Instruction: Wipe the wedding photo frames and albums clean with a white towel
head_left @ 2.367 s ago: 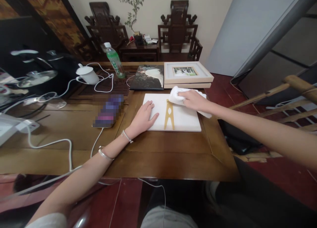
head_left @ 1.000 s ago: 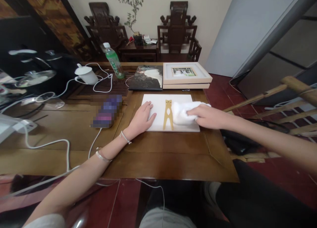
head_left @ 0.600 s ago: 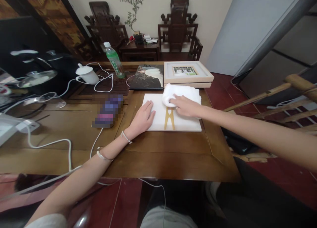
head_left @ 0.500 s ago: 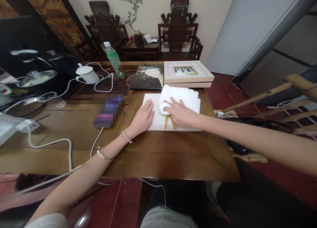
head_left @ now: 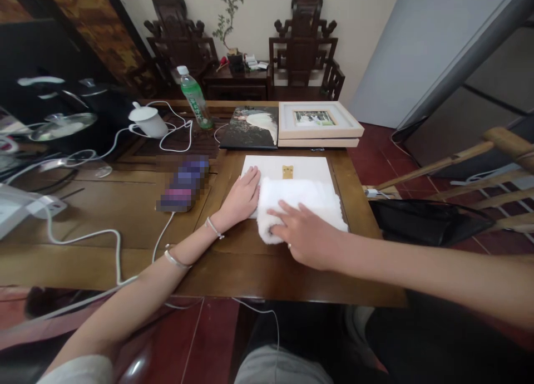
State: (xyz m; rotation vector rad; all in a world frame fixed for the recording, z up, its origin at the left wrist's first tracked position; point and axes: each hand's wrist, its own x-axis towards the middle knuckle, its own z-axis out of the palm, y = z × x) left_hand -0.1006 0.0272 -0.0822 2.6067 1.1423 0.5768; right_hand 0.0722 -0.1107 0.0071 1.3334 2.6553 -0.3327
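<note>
A white board (head_left: 311, 166) lies flat on the brown wooden table (head_left: 250, 272). Near its upper middle a small golden piece (head_left: 287, 171) shows, the rest of it covered. My left hand (head_left: 243, 193) rests on the board's left edge, fingers stretched together and holding nothing. Over the board's lower part, and past its near edge, lies a folded white fluffy cloth (head_left: 298, 197). My right hand (head_left: 303, 231) presses on this cloth and grips it, its thumb side hidden in the fold.
Behind the board lie a dark picture panel (head_left: 250, 129) and stacked pale frames (head_left: 346, 129). Leftward are a phone (head_left: 183, 183) with blurred screen, a green bottle (head_left: 195, 101), a white lidded cup (head_left: 148, 122) and white cables (head_left: 100, 234).
My right hand and the cloth have moved toward me, down the board. The golden piece's top now shows, while its lower legs are covered. My left hand stays in place.
</note>
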